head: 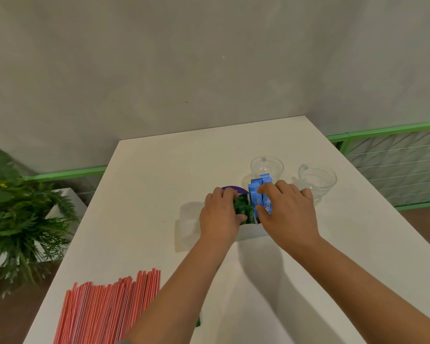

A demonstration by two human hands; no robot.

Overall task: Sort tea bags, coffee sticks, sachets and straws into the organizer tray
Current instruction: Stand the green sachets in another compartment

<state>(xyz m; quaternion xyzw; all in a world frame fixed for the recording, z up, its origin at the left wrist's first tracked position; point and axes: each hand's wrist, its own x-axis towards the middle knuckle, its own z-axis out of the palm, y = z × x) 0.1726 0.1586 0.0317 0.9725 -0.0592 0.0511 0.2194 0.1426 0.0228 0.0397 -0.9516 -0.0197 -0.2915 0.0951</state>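
White tabletop (159, 194) carries the white organizer tray (251, 233) near its centre, with open surface on every side of it. Green sachets (243, 212) stand in the tray's left compartment, blue coffee sticks (258, 192) upright in the right one. Left hand (220, 214) curls closed on the green sachets. Right hand (288, 212) pinches the blue coffee sticks. 2 clear glass cups (317, 178) stand just behind. Red straws (104, 311) lie at the near left edge. Beyond the left edge stands a fern (18, 214).

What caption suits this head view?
Both hands, left hand and right hand, tuck green sachets and blue sticks into the tray.
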